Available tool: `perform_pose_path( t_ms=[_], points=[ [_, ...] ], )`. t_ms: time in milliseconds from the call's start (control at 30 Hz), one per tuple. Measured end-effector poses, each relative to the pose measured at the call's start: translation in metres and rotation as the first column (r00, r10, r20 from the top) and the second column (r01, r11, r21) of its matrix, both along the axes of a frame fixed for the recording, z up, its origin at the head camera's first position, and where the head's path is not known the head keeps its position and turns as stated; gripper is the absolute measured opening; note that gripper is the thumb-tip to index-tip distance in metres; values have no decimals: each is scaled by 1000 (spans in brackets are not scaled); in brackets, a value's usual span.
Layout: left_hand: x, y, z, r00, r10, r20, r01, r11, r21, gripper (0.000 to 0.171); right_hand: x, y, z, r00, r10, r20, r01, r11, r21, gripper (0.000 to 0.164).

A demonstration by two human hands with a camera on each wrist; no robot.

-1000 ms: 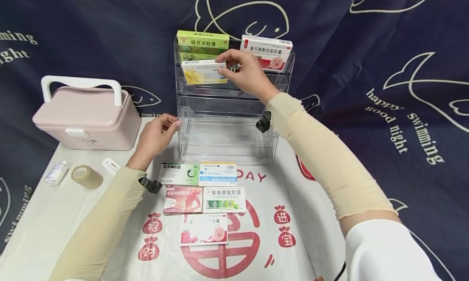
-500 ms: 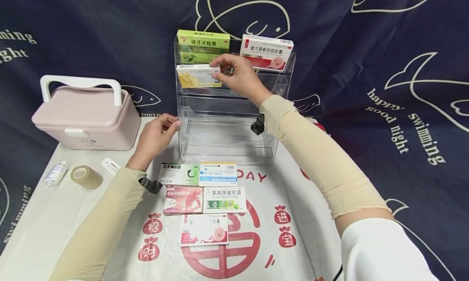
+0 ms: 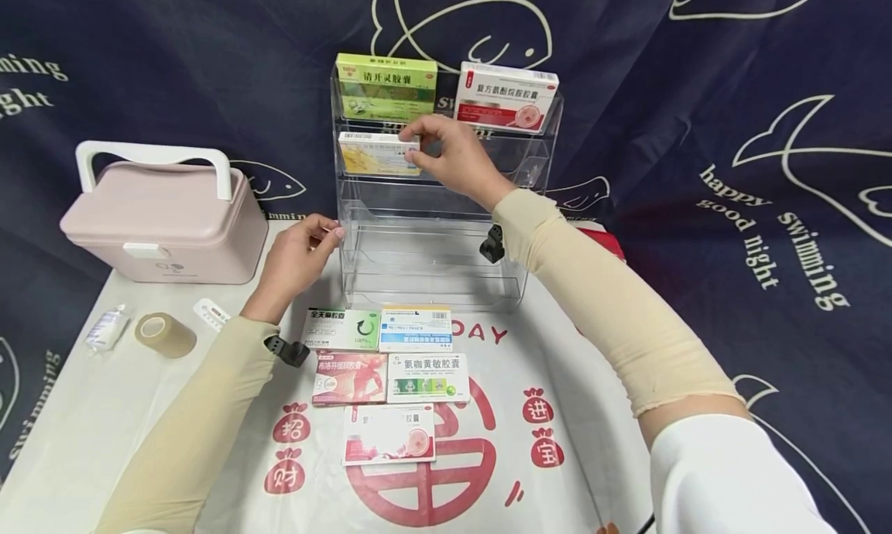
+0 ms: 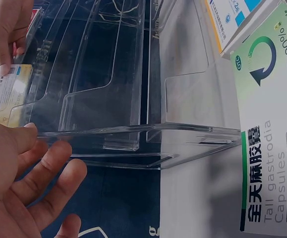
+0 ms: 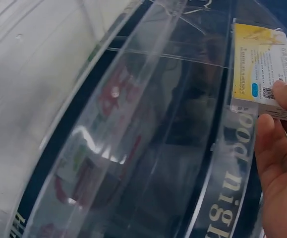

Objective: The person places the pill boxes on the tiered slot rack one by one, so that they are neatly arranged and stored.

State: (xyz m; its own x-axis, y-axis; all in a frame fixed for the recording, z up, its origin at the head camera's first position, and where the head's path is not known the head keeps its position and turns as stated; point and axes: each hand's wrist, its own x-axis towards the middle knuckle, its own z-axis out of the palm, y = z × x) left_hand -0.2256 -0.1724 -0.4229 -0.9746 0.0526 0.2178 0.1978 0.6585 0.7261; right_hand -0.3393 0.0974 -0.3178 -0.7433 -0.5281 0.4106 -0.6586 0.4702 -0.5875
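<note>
A clear plastic tiered display rack (image 3: 432,251) stands on the table. My right hand (image 3: 460,159) pinches the right end of a white and yellow medicine box (image 3: 372,156), which sits in the left of the second tier from the top; the right wrist view shows thumb and fingers on the box (image 5: 259,64). My left hand (image 3: 296,259) holds the rack's left side edge between thumb and finger, as the left wrist view shows. On the top tier stand a green medicine box (image 3: 386,89) at left and a white and red medicine box (image 3: 505,100) at right.
Several medicine boxes lie flat before the rack, among them a green and white box (image 3: 341,330) and a pink box (image 3: 350,379). At left are a pink lidded case (image 3: 160,224), a tan bandage roll (image 3: 165,335), a wrapped white packet (image 3: 108,329) and a thermometer (image 3: 210,314).
My right hand has moved the white and yellow medicine box left and down into the second tier. My left hand has stayed at the rack's side.
</note>
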Motion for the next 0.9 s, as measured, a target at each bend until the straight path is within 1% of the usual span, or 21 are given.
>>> perform_pose_path(
  t_ms=[133, 400, 600, 900],
  points=[
    [1, 0, -1, 1000, 7, 2, -7, 1000, -6, 33, 1, 0, -3, 999, 0, -41, 1, 1000, 30, 22],
    [0, 0, -1, 1000, 8, 4, -8, 1000, 2, 34, 0, 0, -2, 996, 9, -86, -1, 996, 88, 23],
    [0, 1, 0, 1000, 8, 3, -8, 1000, 0, 34, 2, 2, -1, 987, 26, -161, -7, 994, 113, 24],
    [0, 1, -1, 1000, 10, -1, -10, 1000, -1, 34, 6, 3, 0, 974, 24, -225, 7, 991, 135, 20]
  ],
)
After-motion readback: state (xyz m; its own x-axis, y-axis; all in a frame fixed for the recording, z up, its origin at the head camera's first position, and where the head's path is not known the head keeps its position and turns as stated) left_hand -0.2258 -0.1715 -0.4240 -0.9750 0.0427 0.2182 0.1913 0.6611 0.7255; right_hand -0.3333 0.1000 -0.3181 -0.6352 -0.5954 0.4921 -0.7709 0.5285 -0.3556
